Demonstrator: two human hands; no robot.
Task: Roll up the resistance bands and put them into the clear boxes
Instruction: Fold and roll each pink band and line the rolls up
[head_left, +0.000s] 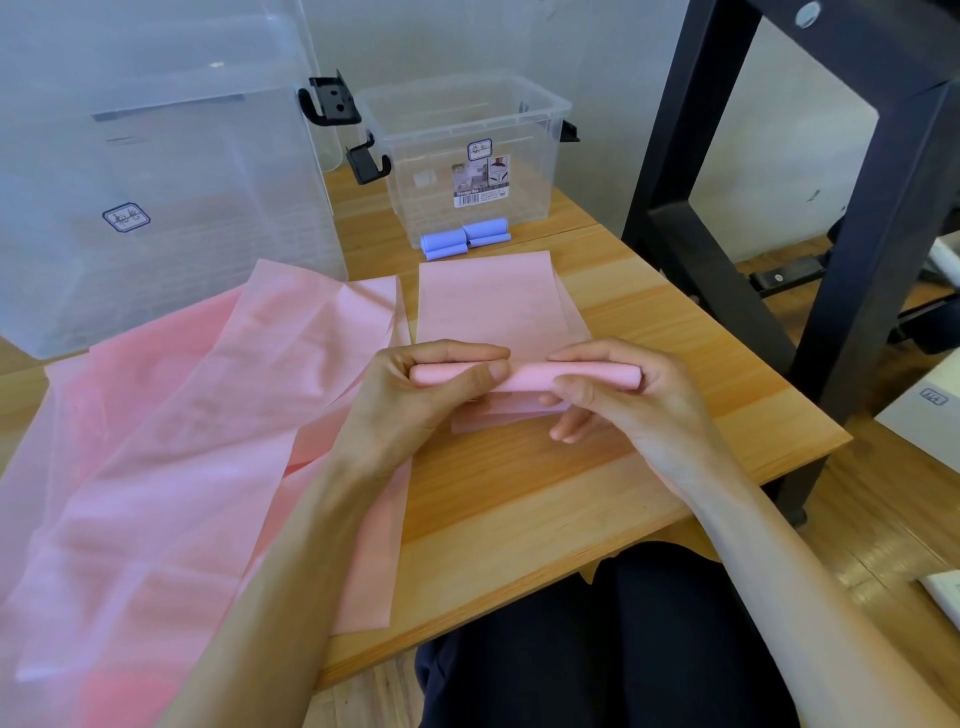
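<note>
A pink resistance band (488, 301) lies flat on the wooden table (649, 322), its near end wound into a tight roll (524, 375). My left hand (415, 400) grips the roll's left half, thumb over the top. My right hand (618, 389) pinches the right half between thumb and fingers. More pink bands (171, 447) are spread loosely over the table's left side. Two rolled blue bands (465, 238) lie inside the small clear box (467, 156) at the back. A large clear box (156, 171) stands at the back left.
A black metal frame (857, 218) rises at the right, just past the table's edge. Black latches (332, 101) hang on the boxes' sides. A white box (924, 415) sits low at the far right. My dark-trousered lap (597, 649) is below the table's front edge.
</note>
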